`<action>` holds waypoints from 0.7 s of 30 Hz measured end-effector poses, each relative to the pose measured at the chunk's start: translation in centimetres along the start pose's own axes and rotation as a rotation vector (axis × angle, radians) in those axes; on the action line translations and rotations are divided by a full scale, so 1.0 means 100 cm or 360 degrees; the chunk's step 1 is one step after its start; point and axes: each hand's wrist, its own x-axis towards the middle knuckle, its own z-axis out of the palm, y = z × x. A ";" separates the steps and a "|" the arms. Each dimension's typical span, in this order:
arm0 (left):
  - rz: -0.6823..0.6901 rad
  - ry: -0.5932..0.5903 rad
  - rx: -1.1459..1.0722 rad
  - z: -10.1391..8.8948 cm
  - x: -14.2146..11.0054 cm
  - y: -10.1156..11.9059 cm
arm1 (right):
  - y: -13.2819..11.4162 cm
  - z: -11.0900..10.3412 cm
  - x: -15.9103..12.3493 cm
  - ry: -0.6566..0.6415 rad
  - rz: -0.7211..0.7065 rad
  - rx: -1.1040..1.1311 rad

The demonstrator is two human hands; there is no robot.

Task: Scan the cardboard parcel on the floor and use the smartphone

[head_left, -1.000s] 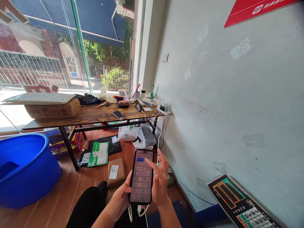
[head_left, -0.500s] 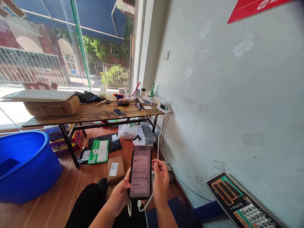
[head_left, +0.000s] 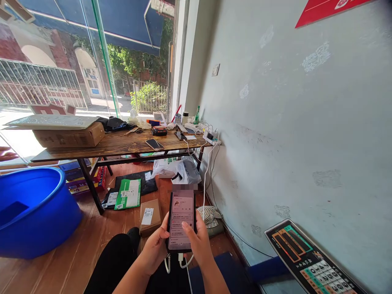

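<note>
One head-worn camera looks forward and down. The bare left hand (head_left: 154,247) and bare right hand (head_left: 201,243) are close, at lower centre; farther off stands a long brown wooden desk (head_left: 127,147), near edge facing the view, right end beside a pale grey wall (head_left: 269,102).

cardboard box (head_left: 69,138) on wooden table (head_left: 124,145)

The held phone (head_left: 180,208) is near; tub (head_left: 41,228) left, keypad panel (head_left: 306,261) right; table (head_left: 131,148) far, carton (head_left: 70,137) on its left end.
</note>
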 end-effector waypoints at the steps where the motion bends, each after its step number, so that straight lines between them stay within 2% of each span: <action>1: -0.0001 0.0003 0.0003 -0.001 0.000 -0.001 | 0.000 0.001 -0.001 -0.0031 0.0020 -0.0035; 5: -0.0054 0.0024 0.0026 -0.003 -0.001 0.000 | 0.006 0.000 -0.002 0.0025 0.0066 -0.0002; 8: -0.0053 0.0043 0.0047 0.002 -0.002 0.003 | 0.014 -0.003 -0.001 0.0100 0.0096 0.0061; 11: -0.0062 0.0043 0.0055 0.008 -0.003 0.006 | 0.018 -0.006 -0.001 0.0085 0.0048 0.0015; 13: -0.0066 0.0018 0.0057 0.010 -0.003 0.007 | 0.017 -0.008 -0.001 0.0133 -0.0155 -0.0177; 17: -0.0022 -0.0033 0.0075 0.009 -0.003 0.007 | 0.005 -0.014 0.003 0.0163 -0.0718 -0.0863; 19: -0.0004 -0.0037 0.0062 0.007 -0.003 0.006 | -0.003 -0.016 0.007 0.0110 -0.0850 -0.1091; 21: 0.0007 -0.0050 0.0043 0.005 -0.003 0.005 | -0.010 -0.018 0.011 0.0069 -0.0864 -0.1196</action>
